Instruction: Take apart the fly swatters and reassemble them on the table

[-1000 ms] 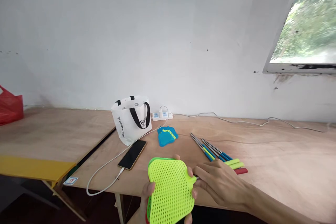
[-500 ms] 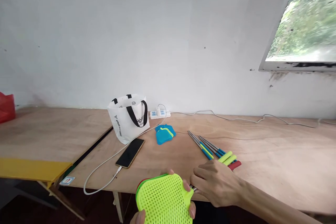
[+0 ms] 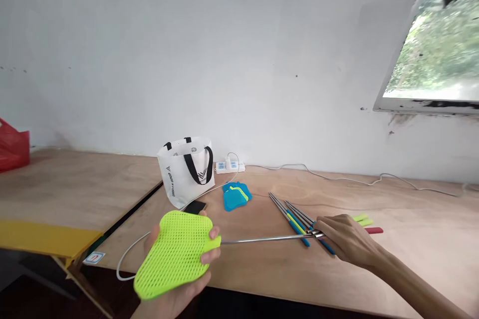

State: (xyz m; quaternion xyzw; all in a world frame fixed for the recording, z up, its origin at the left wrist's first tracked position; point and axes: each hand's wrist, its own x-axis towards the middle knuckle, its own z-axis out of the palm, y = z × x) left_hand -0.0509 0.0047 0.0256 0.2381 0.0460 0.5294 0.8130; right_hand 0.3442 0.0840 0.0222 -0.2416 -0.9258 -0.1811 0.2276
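Observation:
My left hand is closed around the yellow-green perforated head of a fly swatter, near its neck. From that neck a thin metal rod runs right to my right hand. My right hand is wrapped around a bundle of metal tubes, with yellow-green grips and a red grip sticking out behind it. Just left of my right hand lie metal rods with blue and yellow-green grips. Flat blue swatter heads, one with a yellow-green strip, lie farther back.
A white bag with black handles stands near the wall. Beside it are a power strip and a partly covered phone. A white cable loops over the front edge. A red bag sits far left.
My hands have moved apart, left hand leftward with the swatter head, right hand rightward with the grips. A long stretch of metal rod now shows between them.

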